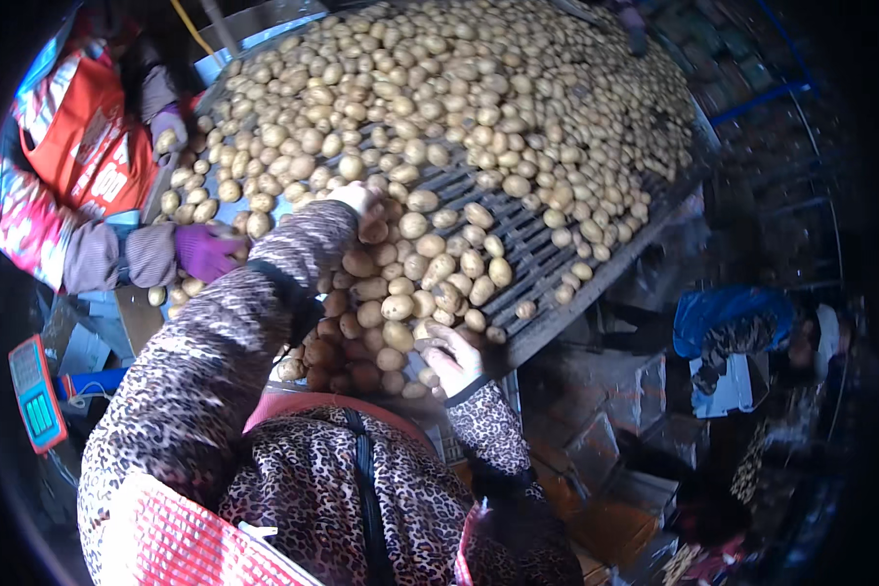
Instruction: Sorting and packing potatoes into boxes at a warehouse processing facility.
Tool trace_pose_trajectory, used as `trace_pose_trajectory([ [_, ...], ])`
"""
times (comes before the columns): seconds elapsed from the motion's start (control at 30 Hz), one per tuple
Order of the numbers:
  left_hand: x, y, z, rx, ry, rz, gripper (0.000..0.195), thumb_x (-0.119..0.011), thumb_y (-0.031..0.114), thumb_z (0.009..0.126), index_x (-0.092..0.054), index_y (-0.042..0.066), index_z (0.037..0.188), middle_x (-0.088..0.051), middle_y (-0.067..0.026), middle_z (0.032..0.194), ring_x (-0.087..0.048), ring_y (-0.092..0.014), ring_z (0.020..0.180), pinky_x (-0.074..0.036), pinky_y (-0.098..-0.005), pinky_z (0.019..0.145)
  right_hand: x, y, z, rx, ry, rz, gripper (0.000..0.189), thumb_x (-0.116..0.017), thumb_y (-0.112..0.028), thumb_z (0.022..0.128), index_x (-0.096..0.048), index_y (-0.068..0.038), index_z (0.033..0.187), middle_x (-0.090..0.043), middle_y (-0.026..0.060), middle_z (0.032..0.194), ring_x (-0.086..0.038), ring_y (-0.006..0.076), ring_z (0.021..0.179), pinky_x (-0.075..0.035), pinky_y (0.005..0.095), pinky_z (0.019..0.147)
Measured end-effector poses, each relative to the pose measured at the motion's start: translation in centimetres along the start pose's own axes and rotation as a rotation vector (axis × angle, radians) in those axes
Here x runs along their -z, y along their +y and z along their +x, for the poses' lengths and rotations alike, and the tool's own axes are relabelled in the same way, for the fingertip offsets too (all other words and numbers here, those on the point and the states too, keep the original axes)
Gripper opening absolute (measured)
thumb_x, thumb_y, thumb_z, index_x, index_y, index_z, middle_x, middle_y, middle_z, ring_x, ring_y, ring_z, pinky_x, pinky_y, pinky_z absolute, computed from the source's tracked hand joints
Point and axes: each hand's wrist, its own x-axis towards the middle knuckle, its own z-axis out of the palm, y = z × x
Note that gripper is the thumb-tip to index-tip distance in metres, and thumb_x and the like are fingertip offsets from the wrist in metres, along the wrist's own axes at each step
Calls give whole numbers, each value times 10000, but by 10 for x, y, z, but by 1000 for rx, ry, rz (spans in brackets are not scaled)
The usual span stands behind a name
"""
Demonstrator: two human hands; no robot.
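Observation:
A large heap of potatoes (439,80) covers a slatted sorting table (535,271). My left hand (359,198) reaches far over the potatoes at the middle; its fingers are partly hidden and blurred, with a potato right beside them. My right hand (450,359) is at the near edge of the pile, with thumb and fingers around a potato (426,331). Between my hands lies a group of larger potatoes (398,308), partly in shadow. Both my sleeves are leopard-patterned.
At the left a co-worker in purple gloves (206,251) and a red apron (91,139) handles potatoes. A digital scale (38,394) stands at the lower left. Cardboard boxes (626,392) lie at the lower right, near another person in a blue garment (732,315). The table's wooden edge (557,326) slants at the right.

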Motion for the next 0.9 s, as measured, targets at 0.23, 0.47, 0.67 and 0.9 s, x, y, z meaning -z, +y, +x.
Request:
trace_pose_trajectory([
  [0.23,-2,56,-123,-48,-620,-1879,546,-406,451,977,-405,103,1397,-531,-131,1298,-536,-293,1101,-493,-433,869,2,17,-20,-48,75,791,506,-582,-217,912,-434,5,1342,-649,162,1054,-553,93,544,-436,221,418],
  [0.47,-14,80,-161,115,-732,-2298,399,-571,246,940,-474,80,1290,-621,-118,1006,-605,-197,710,-520,-293,515,-25,19,-21,12,-129,931,520,-544,-289,941,-396,-55,1381,-631,183,1075,-605,162,538,-483,267,396],
  [0.67,-76,19,-143,-80,63,-1116,295,-544,310,957,-570,45,1086,-610,-71,864,-568,-143,676,-484,-263,590,-41,40,-24,-130,-84,934,373,-428,-318,995,-516,-157,1319,-678,116,1041,-575,156,541,-410,269,399],
  [0.9,-47,5,-224,-11,183,-180,375,-494,211,930,-516,115,1292,-593,-151,1161,-561,-270,1110,-469,-386,915,-60,79,6,2,-633,1297,552,-295,-509,971,-452,-147,1356,-498,77,1337,-454,222,1097,-387,409,859],
])
